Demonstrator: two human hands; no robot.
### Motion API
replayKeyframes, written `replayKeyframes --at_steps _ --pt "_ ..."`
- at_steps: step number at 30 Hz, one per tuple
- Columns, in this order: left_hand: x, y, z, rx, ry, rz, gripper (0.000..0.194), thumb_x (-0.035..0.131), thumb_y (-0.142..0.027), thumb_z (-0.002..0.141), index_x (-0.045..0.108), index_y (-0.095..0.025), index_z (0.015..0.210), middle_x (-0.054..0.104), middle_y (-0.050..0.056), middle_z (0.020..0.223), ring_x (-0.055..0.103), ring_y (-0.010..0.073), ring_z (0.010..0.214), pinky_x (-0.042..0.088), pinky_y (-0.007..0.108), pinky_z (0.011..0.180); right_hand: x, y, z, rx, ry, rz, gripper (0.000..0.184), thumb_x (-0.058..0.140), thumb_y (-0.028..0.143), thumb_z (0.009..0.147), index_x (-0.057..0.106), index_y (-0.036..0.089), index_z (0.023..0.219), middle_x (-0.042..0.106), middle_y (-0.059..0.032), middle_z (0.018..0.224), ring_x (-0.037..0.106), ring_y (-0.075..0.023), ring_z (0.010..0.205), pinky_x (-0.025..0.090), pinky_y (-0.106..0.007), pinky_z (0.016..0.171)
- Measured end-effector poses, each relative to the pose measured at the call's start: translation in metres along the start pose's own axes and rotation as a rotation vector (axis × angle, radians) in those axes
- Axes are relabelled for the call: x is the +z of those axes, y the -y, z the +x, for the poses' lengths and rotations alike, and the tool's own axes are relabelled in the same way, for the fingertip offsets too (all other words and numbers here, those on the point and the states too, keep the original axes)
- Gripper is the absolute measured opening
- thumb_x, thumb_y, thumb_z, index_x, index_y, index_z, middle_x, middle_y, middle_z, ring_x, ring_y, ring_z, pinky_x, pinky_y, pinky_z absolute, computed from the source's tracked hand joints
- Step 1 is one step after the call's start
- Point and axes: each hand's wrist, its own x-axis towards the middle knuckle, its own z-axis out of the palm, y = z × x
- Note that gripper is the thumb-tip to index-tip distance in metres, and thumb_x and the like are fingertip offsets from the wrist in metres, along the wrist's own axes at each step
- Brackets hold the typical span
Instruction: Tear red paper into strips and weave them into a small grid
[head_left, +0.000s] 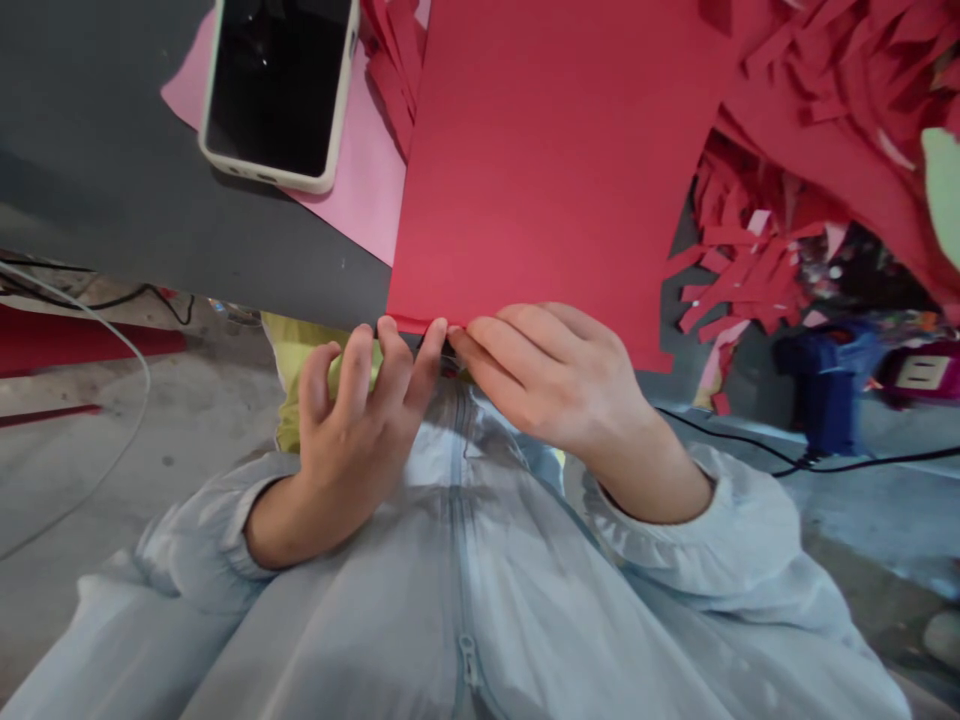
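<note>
A large red paper sheet (555, 170) lies on the dark tabletop, its near edge turned up in a narrow fold. At the left part of that fold, my left hand (360, 440) pinches the paper between thumb and finger, its other fingers bent and apart. Close beside it, my right hand (559, 375) has its fingers pressed together on the same edge, gripping the fold. The right fingertips partly hide the middle of the fold; its right end shows beyond the knuckles.
A phone (277, 90) rests on pink paper (367, 190) at the left of the dark table (150, 200). Red paper strips (750, 270) are heaped at the right. A blue tool (836, 380), blurred, sits near the right front edge by a black cable (720, 435).
</note>
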Motion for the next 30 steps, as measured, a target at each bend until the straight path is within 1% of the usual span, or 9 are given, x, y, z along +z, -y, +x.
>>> replayKeyframes --at_steps 3,6,9,15,18,21,24,27,30 --pt "-0.003 -0.002 0.001 -0.026 -0.016 0.022 0.048 0.056 -0.019 0.098 0.055 -0.032 0.144 0.071 0.006 0.127 0.063 0.0251 0.124 0.048 0.045 0.103 0.002 0.004 -0.003 0.043 -0.03 0.015 0.013 0.063 0.011 0.094 0.074 0.014 0.088 0.069 -0.0043 0.082 0.051 -0.0152 0.077 0.04 -0.031 0.066" --pt "-0.006 0.0 0.001 -0.057 -0.008 0.02 0.049 0.054 -0.019 0.098 0.053 -0.03 0.146 0.072 0.006 0.124 0.059 0.0278 0.129 0.046 0.048 0.107 0.006 0.006 -0.006 0.071 -0.056 0.012 0.013 0.064 0.012 0.094 0.073 0.016 0.085 0.069 -0.0023 0.081 0.05 -0.0146 0.077 0.04 -0.03 0.067" --pt "-0.008 0.002 0.0 -0.083 -0.031 0.011 0.048 0.052 -0.019 0.098 0.055 -0.029 0.144 0.072 0.008 0.12 0.058 0.0303 0.13 0.045 0.051 0.106 0.008 0.006 -0.007 0.089 -0.075 0.019 0.016 0.063 0.012 0.095 0.071 0.017 0.082 0.068 -0.0012 0.08 0.05 -0.014 0.076 0.04 -0.03 0.066" --pt "-0.003 0.005 0.002 -0.105 -0.051 -0.069 0.047 0.053 -0.02 0.096 0.056 -0.023 0.144 0.072 0.013 0.118 0.056 0.0336 0.131 0.041 0.055 0.106 0.011 0.008 -0.009 0.114 -0.105 0.061 0.015 0.064 0.012 0.094 0.069 0.015 0.08 0.068 -0.0026 0.08 0.051 -0.0141 0.076 0.039 -0.032 0.065" --pt "0.002 0.006 0.003 -0.076 -0.099 -0.05 0.043 0.049 -0.015 0.098 0.059 -0.018 0.14 0.072 0.013 0.115 0.06 0.0321 0.129 0.038 0.053 0.107 0.013 0.009 -0.009 0.139 -0.122 0.06 0.015 0.065 0.012 0.094 0.07 0.015 0.08 0.068 -0.0014 0.079 0.051 -0.0136 0.073 0.039 -0.031 0.065" --pt "0.004 0.004 0.004 -0.042 -0.12 -0.017 0.043 0.049 -0.013 0.098 0.059 -0.018 0.139 0.073 0.012 0.117 0.061 0.0303 0.128 0.037 0.051 0.108 0.015 0.011 -0.01 0.153 -0.132 0.062 0.014 0.063 0.013 0.095 0.07 0.015 0.083 0.069 -0.0011 0.081 0.052 -0.0133 0.074 0.041 -0.031 0.065" --pt "0.003 0.0 0.006 0.037 -0.148 0.056 0.04 0.051 -0.014 0.098 0.06 -0.017 0.137 0.074 0.01 0.116 0.062 0.0292 0.127 0.037 0.048 0.11 0.016 0.012 -0.011 0.162 -0.127 0.059 0.014 0.061 0.014 0.097 0.071 0.015 0.087 0.071 -0.0009 0.083 0.054 -0.0131 0.076 0.042 -0.03 0.066" --pt "0.002 -0.004 0.01 0.139 -0.153 0.107 0.037 0.054 -0.016 0.098 0.061 -0.015 0.134 0.075 0.008 0.117 0.064 0.0266 0.124 0.038 0.043 0.109 0.013 0.01 -0.013 0.163 -0.092 0.056 0.016 0.057 0.016 0.1 0.072 0.016 0.093 0.072 -0.0003 0.084 0.056 -0.0131 0.076 0.044 -0.029 0.068" --pt "0.002 -0.003 0.012 0.171 -0.137 0.119 0.038 0.056 -0.014 0.097 0.061 -0.01 0.135 0.075 0.009 0.118 0.066 0.0249 0.119 0.04 0.04 0.105 0.006 0.002 -0.019 0.141 -0.04 0.076 0.016 0.057 0.015 0.099 0.073 0.016 0.101 0.075 -0.0022 0.091 0.058 -0.0141 0.08 0.046 -0.03 0.071"
